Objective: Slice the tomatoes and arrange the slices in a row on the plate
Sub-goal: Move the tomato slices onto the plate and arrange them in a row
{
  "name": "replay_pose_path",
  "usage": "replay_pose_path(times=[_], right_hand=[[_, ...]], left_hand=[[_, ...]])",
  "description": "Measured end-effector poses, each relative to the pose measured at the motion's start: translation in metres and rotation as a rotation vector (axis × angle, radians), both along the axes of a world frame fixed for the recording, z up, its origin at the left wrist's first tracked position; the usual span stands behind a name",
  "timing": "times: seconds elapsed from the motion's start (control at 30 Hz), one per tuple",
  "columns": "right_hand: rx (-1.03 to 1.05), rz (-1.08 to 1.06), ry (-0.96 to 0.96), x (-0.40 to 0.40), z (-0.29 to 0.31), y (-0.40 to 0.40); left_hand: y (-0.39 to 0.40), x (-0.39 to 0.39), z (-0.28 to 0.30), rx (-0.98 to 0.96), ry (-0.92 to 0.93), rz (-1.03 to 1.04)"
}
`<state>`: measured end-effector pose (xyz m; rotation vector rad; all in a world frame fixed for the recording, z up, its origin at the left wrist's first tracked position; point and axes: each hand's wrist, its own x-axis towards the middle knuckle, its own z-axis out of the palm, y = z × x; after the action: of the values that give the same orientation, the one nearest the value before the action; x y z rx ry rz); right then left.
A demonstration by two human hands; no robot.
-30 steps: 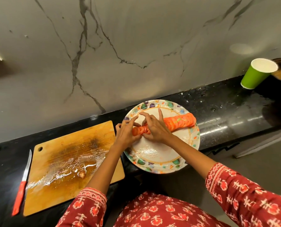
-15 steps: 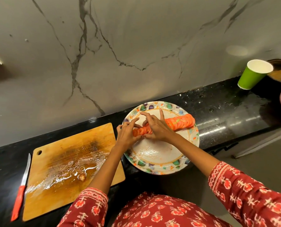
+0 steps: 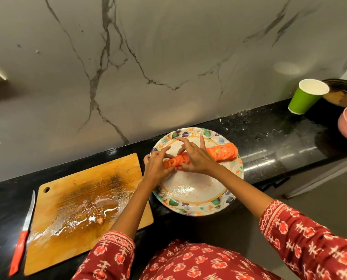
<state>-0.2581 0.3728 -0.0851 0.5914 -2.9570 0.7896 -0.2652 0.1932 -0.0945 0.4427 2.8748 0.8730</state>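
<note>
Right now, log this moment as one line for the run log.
stage: arranging | tomato slices: row on plate | left hand, right hand: on row's left end | knife: beside cutting board

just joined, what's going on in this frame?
A person is arranging tomato slices in an overlapping row across the patterned plate. Both hands are at the row's left end: the left hand and right hand pinch and nudge slices there. Slicing looks finished: the wooden cutting board is wet with juice and a small scrap, and the red-handled knife lies on the counter beside it.
</note>
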Motion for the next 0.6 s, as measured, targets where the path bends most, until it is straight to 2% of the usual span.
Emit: replay_pose_path(times=[0.23, 0.6], right_hand=[[0.051, 0.006, -0.044, 0.000, 0.004, 0.003], [-0.006, -0.033, -0.043, 0.008, -0.002, 0.009]], left_hand=[[0.006, 0.003, 0.002, 0.006, -0.026, -0.025], [0.014, 0.000, -0.007, 0.020, -0.042, -0.001]])
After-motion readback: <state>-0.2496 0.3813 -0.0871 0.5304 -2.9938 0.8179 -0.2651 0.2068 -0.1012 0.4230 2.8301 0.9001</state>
